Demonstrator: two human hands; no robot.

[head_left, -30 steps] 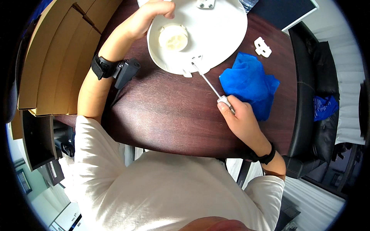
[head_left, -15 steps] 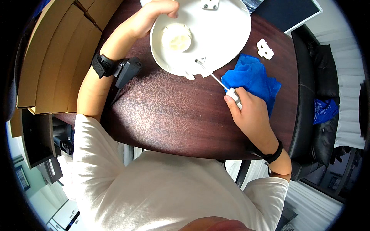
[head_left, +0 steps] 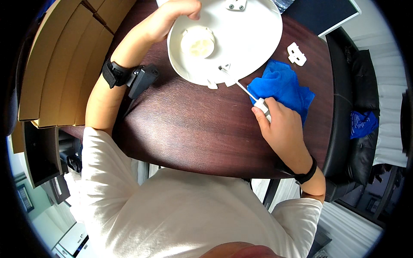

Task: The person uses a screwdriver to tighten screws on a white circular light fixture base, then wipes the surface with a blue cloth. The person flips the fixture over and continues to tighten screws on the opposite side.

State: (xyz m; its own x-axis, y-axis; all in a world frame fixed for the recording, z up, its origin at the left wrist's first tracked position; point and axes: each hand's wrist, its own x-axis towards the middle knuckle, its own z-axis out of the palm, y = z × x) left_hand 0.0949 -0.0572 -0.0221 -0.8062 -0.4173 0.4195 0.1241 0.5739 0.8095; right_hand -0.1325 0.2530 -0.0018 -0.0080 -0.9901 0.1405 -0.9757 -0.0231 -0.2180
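In the upper middle of the frame we have the white round housing (head_left: 241, 38), a shallow disc lying on the dark wooden table (head_left: 180, 129) with a raised round hub left of its centre and small clips along its near rim. Our left hand (head_left: 165, 21) grips the disc's upper-left rim, fingers curled over the edge, steadying it. Our right hand (head_left: 282, 127), at right of centre, is clenched around the white handle of a thin screwdriver (head_left: 245, 91), whose shaft slants up and left so the tip meets a small fitting just inside the disc's near rim (whether the tip is truly seated in a screw head is too small for us to tell).

Just beside the right hand lies a crumpled blue cloth (head_left: 284, 88), its left edge close to the shaft. A small white bracket (head_left: 297, 53) sits apart, above the cloth. On the left wrist we wear a black band with a dark device (head_left: 142, 79) resting on the table.

We judge the main risk to be the tip slipping: the shaft comes in at a low slant, so a hard push could skate it across the plastic and scratch it, or shove the disc if the left hand slackens. The cloth could also snag the shaft.
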